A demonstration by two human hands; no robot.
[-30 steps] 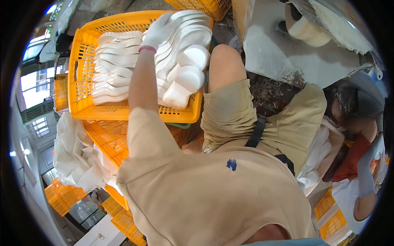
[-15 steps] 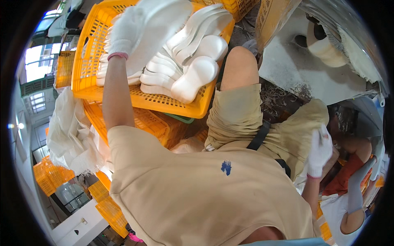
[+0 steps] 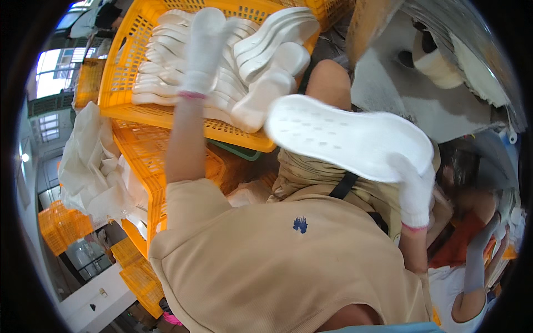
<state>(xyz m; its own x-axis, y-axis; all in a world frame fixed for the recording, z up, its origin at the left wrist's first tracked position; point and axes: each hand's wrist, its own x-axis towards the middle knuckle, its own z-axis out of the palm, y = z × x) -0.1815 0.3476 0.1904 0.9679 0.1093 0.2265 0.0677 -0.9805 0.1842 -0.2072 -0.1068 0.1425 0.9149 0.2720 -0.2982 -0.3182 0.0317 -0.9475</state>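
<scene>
A white shoe sole (image 3: 344, 136) with rows of small marks on its face is in my right hand (image 3: 415, 191), held by its right end above my lap. White knitted gloves with pink cuffs cover both hands. My left hand (image 3: 201, 64) is over the yellow plastic basket (image 3: 123, 72), among the white shoe soles (image 3: 164, 83) lying inside. Motion blurs its fingers, and whether they grip a sole cannot be made out. More soles (image 3: 272, 47) lean stacked in the basket's right half.
Beneath the basket is another orange crate (image 3: 147, 150). White sacking (image 3: 89, 166) hangs at the left. A grey sheet-covered machine part (image 3: 383, 89) stands beyond my right knee. At the lower right another person's arm (image 3: 474, 261) is close by.
My right hand has come up from beside my thigh and now holds a sole. The left hand, earlier blurred with a large sole over the basket, has shifted right.
</scene>
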